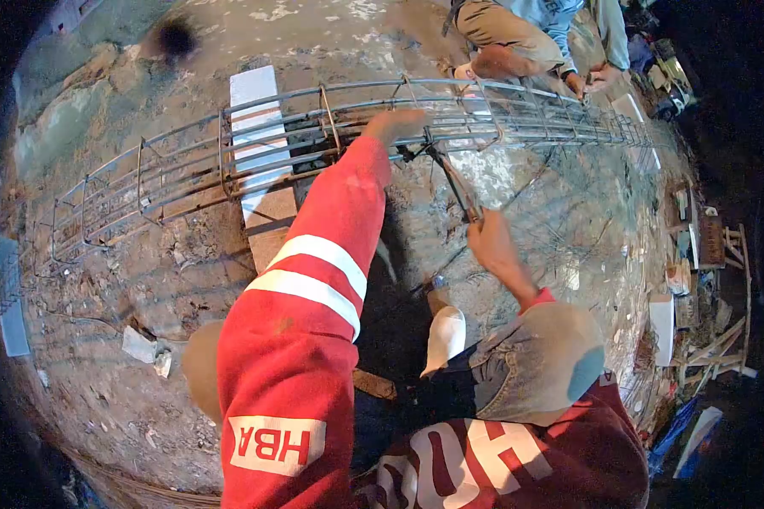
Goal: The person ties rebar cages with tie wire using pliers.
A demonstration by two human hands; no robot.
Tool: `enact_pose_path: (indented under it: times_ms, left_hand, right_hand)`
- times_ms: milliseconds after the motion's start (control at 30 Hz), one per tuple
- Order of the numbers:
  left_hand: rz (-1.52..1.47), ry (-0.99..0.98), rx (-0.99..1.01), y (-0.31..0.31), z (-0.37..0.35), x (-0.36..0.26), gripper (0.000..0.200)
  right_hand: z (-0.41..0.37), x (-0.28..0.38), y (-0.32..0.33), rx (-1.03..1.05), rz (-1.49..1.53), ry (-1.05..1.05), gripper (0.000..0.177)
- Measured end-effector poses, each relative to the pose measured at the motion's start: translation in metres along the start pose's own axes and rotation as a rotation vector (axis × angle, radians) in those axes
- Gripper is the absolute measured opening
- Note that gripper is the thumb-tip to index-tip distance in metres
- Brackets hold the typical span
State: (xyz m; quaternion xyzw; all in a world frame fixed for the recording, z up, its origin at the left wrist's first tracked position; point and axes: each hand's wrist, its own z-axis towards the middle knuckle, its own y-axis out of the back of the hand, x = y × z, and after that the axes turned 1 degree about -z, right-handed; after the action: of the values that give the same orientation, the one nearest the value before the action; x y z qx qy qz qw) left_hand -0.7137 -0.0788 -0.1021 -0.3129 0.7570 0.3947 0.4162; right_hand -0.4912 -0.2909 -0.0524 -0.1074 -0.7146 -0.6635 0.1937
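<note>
A long rebar cage (323,144) of thin steel bars and square stirrups stretches across the ground in front of me. Reaching over its middle, my left hand (396,125) is closed around one of the bars, though the fingertips are partly hidden. My right hand (494,242) grips the handles of long steel pincers (455,182). Their jaws meet the near lower bar at a dark knot (416,153), just to the right of my left hand; any tie wire there is too small to make out.
A white block (259,110) lies under the cage at left. Another person (518,38) crouches at the far right, hands at the cage's end. Timber pieces (726,339) and panels are heaped at the right edge. Broken white chunks (142,346) lie on the dirt at left.
</note>
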Motion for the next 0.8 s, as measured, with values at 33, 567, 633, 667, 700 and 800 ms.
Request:
enact_pose_path:
  times_ms: [33,567,633,667,700,800]
  left_hand:
    - [-0.012,0.002,0.001,-0.001,0.003,0.001,0.062]
    - [0.037,-0.113,0.011,-0.007,0.029,0.015,0.058]
    - [0.036,-0.13,0.02,-0.007,0.037,0.024,0.059]
    - [0.053,-0.151,0.018,-0.008,0.039,0.027,0.059]
    - [0.071,-0.174,0.016,-0.008,0.042,0.03,0.06]
    - [0.134,-0.247,0.015,-0.01,0.048,0.031,0.061]
  right_hand:
    - [0.002,-0.001,-0.019,-0.118,0.012,0.023,0.022]
    - [0.002,0.023,0.0,0.062,0.033,-0.23,0.044]
    - [0.009,-0.004,-0.016,0.067,0.032,-0.198,0.052]
    - [0.011,-0.01,-0.015,0.07,0.032,-0.198,0.052]
    - [0.013,-0.005,-0.006,0.14,0.025,-0.249,0.052]
    - [0.011,0.018,0.016,0.263,0.129,-0.345,0.046]
